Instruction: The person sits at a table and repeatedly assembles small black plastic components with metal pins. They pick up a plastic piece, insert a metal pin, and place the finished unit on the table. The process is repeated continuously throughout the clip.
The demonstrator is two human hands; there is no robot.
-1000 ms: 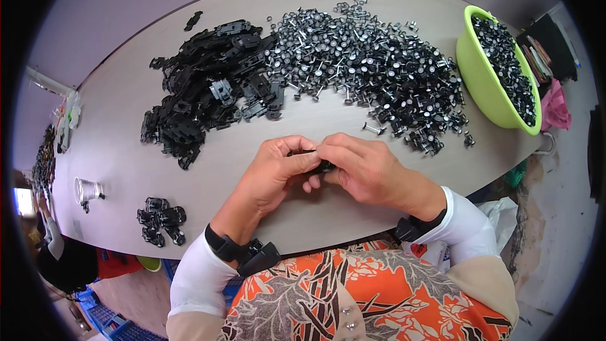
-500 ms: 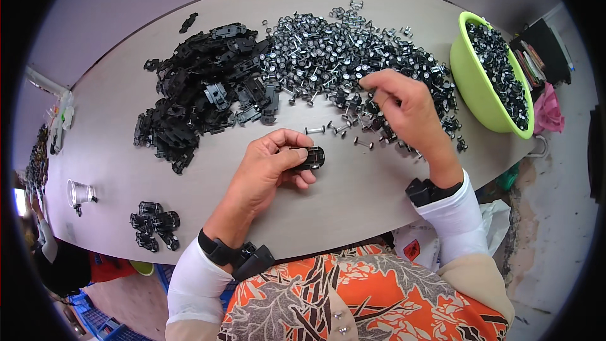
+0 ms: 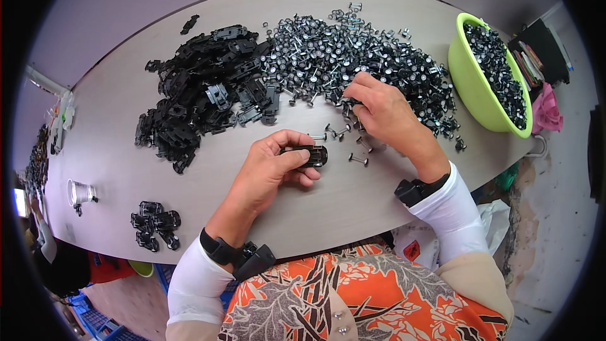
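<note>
And here's the left hand (image 3: 268, 167), just near of the middle of the surface (image 3: 328, 215), its grip clamped on a black toy-car base (image 3: 317, 156) between thumb and fingers! The base sits raised a little, its right end poking clear of the fingertips. Over to the right and farther off, the right hand (image 3: 388, 110) is bent down at the near edge of the axle heap (image 3: 315, 50), thumb and forefinger close to one another; whether that grip has anything pinched in it, I cannot tell.

What a heap it is, silvery axles with dark wheels spread wide across the far side! Between the two hands lie a few strays, one loose axle (image 3: 358, 160) resting alone just right of the held base. Left of the heap, and meeting it, stands the dark pile of car bases (image 3: 199, 82), with a grey piece (image 3: 217, 96) on top. A single black part (image 3: 189, 24) lies apart at the far left. Near left, a small cluster of black pieces (image 3: 151, 221) sits together, a clear cup (image 3: 79, 193) just beyond it. And on the far right, the lime-green basin (image 3: 466, 82), loaded with more wheeled axles (image 3: 499, 66)!
</note>
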